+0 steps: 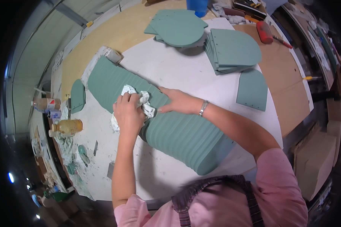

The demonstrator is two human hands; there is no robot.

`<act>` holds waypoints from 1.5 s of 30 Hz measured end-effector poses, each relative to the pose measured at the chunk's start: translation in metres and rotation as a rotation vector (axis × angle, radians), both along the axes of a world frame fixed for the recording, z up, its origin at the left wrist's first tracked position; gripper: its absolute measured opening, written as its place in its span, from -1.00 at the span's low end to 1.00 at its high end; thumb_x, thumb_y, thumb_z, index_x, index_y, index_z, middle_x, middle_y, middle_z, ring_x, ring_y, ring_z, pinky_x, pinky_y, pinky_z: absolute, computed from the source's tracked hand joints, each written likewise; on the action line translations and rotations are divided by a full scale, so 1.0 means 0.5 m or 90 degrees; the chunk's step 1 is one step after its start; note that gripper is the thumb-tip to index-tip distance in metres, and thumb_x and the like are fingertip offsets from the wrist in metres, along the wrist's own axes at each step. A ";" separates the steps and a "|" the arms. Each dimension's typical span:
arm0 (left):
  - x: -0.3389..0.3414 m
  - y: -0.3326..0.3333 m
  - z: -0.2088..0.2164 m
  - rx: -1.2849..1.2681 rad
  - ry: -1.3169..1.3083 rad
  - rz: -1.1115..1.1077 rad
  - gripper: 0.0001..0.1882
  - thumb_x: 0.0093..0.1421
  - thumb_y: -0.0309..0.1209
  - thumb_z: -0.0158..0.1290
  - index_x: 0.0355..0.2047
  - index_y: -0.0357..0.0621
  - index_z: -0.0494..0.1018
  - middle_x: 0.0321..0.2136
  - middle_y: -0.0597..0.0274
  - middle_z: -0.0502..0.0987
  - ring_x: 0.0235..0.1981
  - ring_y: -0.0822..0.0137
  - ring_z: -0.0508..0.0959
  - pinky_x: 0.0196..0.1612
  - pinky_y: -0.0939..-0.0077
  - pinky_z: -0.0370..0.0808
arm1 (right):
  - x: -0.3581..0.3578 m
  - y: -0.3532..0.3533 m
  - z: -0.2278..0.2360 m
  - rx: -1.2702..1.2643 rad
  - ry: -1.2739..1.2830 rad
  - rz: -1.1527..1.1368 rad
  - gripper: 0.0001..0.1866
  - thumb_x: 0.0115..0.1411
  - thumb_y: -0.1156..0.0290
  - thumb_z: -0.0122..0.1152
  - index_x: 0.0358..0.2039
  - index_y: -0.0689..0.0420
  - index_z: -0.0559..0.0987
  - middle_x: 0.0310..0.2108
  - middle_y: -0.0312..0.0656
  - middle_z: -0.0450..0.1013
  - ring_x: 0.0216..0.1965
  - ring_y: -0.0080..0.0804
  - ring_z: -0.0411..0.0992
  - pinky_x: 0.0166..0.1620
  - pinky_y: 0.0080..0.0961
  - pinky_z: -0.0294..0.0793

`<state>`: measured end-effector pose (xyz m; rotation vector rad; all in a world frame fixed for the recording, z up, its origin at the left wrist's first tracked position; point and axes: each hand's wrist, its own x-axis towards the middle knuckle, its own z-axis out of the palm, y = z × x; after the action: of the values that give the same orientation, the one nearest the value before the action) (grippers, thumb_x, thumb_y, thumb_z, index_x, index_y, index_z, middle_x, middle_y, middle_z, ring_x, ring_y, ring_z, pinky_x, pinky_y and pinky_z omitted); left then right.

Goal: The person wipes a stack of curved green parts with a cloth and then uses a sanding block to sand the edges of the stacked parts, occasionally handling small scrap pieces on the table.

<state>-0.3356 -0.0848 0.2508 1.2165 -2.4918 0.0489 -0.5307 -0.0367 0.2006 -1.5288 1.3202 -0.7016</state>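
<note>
A long row of green round-ended panels [106, 77], packed close together and overlapping, runs slantwise across the white table. My left hand [129, 112] is closed on a crumpled white rag [148, 109] with pale markings and presses it against the panels. Beside it, my right hand [182, 101], with a metal watch band at the wrist, grips the edge of the panels near the middle of the row. Its fingertips are partly hidden. A nearer run of green panels [185, 140] leans in line from there toward my body.
Green panels lie in a fanned stack [178, 28] and a neater stack [236, 49] at the back. Single panels lie at right [252, 90] and left [78, 95]. A red-headed mallet [265, 33] lies far right. Bottles [70, 126] and green smears line the left edge.
</note>
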 end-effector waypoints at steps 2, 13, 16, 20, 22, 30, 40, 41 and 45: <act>0.004 -0.007 -0.008 -0.028 0.044 0.034 -0.71 -0.14 -0.58 0.10 -0.32 -0.10 0.53 -0.36 0.18 0.48 -0.26 0.04 0.46 -0.25 0.19 0.34 | 0.012 -0.012 0.002 0.013 -0.031 0.030 0.02 0.03 0.03 0.36 0.31 0.43 0.13 0.22 0.27 0.27 0.27 0.01 0.27 0.27 -0.32 0.24; 0.102 0.092 -0.085 -0.040 0.374 0.181 -0.86 -0.02 -0.65 0.03 -0.40 -0.22 0.42 -0.44 0.10 0.41 -0.34 0.04 0.41 -0.24 0.22 0.35 | 0.037 -0.115 0.070 -0.176 0.104 -0.095 -0.65 -0.03 0.37 0.34 -0.25 0.33 0.64 -0.36 0.06 0.58 -0.34 -0.12 0.58 -0.23 -0.37 0.53; 0.100 0.094 -0.084 -0.061 0.384 0.194 -0.87 -0.02 -0.64 0.05 -0.42 -0.22 0.41 -0.44 0.10 0.40 -0.35 0.05 0.40 -0.25 0.23 0.35 | 0.047 -0.126 0.077 -0.206 0.202 -0.052 -0.69 -0.05 0.42 0.30 -0.29 0.33 0.64 -0.38 0.10 0.57 -0.33 -0.08 0.57 -0.22 -0.38 0.54; 0.099 0.095 -0.088 -0.073 0.413 0.183 -0.86 0.00 -0.67 0.02 -0.38 -0.25 0.41 -0.45 0.11 0.37 -0.36 0.10 0.39 -0.24 0.31 0.33 | 0.030 -0.128 0.070 -0.194 0.166 -0.042 -0.72 -0.07 0.45 0.27 -0.34 0.36 0.63 -0.42 0.12 0.56 -0.34 -0.08 0.57 -0.20 -0.38 0.54; 0.095 0.095 -0.088 -0.083 0.421 0.182 -0.86 0.00 -0.67 0.02 -0.39 -0.25 0.41 -0.45 0.11 0.38 -0.36 0.09 0.39 -0.23 0.30 0.33 | 0.027 -0.127 0.068 -0.199 0.155 -0.036 -0.73 -0.07 0.46 0.27 -0.35 0.36 0.63 -0.43 0.12 0.56 -0.35 -0.10 0.58 -0.20 -0.38 0.54; 0.095 0.095 -0.091 -0.093 0.430 0.189 -0.86 -0.02 -0.66 0.05 -0.40 -0.24 0.42 -0.45 0.10 0.40 -0.35 0.07 0.39 -0.23 0.27 0.34 | 0.023 -0.132 0.085 -0.185 0.154 -0.013 -0.72 -0.06 0.48 0.24 -0.32 0.38 0.64 -0.43 0.10 0.58 -0.38 -0.21 0.58 -0.21 -0.44 0.54; 0.107 0.097 -0.097 -0.074 0.446 0.191 -0.87 0.00 -0.58 0.07 -0.39 -0.16 0.44 -0.40 0.15 0.44 -0.34 0.03 0.40 -0.23 0.20 0.32 | 0.038 -0.124 0.097 -0.154 0.141 -0.026 -0.71 -0.02 0.37 0.29 -0.43 0.41 0.62 -0.48 0.11 0.55 -0.44 -0.08 0.55 -0.27 -0.36 0.54; 0.111 0.096 -0.098 -0.082 0.441 0.182 -0.85 0.00 -0.58 0.07 -0.38 -0.14 0.44 -0.41 0.15 0.44 -0.35 0.04 0.40 -0.24 0.21 0.32 | 0.047 -0.116 0.096 -0.132 0.173 -0.026 -0.63 0.02 0.28 0.31 -0.39 0.43 0.61 -0.42 0.14 0.56 -0.40 -0.03 0.56 -0.25 -0.33 0.54; 0.134 0.075 -0.068 -0.032 0.416 0.159 -0.85 0.01 -0.57 0.09 -0.35 -0.19 0.47 -0.39 0.14 0.46 -0.34 0.06 0.44 -0.22 0.21 0.37 | 0.092 -0.067 0.044 -0.197 0.312 -0.076 -0.36 0.16 0.04 0.24 -0.04 0.40 0.37 -0.20 0.24 0.49 -0.25 0.21 0.49 -0.14 -0.10 0.48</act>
<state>-0.2687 -0.0475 0.2169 1.2635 -1.7639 -0.1908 -0.4849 -0.0700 0.2224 -1.9689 1.7370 -0.6490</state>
